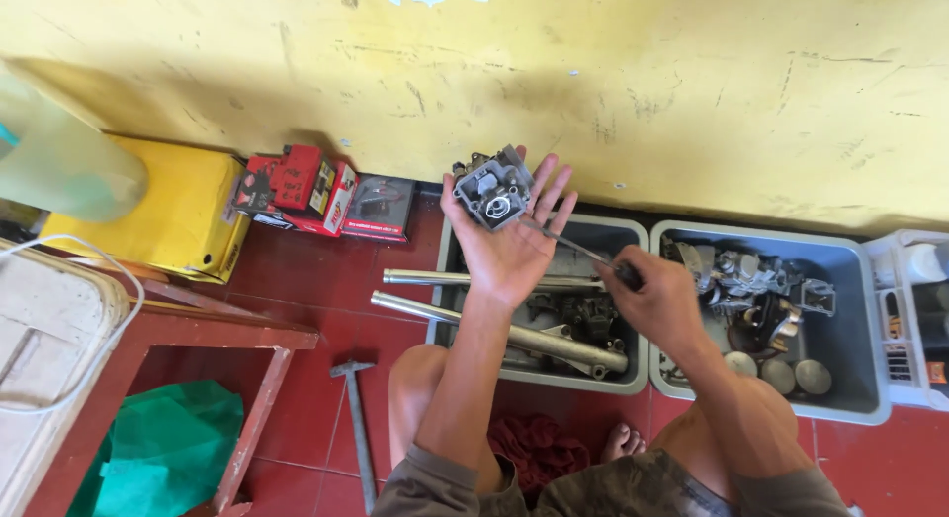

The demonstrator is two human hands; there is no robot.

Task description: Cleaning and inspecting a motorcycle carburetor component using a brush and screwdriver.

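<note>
My left hand (512,242) is raised palm up with its fingers spread, and a grey metal engine part (491,188) rests on the fingers. My right hand (654,298) grips the dark handle of a thin screwdriver (568,242), whose metal shaft points up-left at the underside of the part. Both hands hover above a grey plastic bin (539,379) on the red tiled floor. My bare knees and one foot show at the bottom of the view.
Two long metal tubes (465,278) lie across the left bin. A second grey bin (860,319) to the right holds engine parts and pistons. A hammer (358,418) lies on the floor. Red boxes (297,189), a yellow container (163,209) and a wooden frame (259,408) stand at left.
</note>
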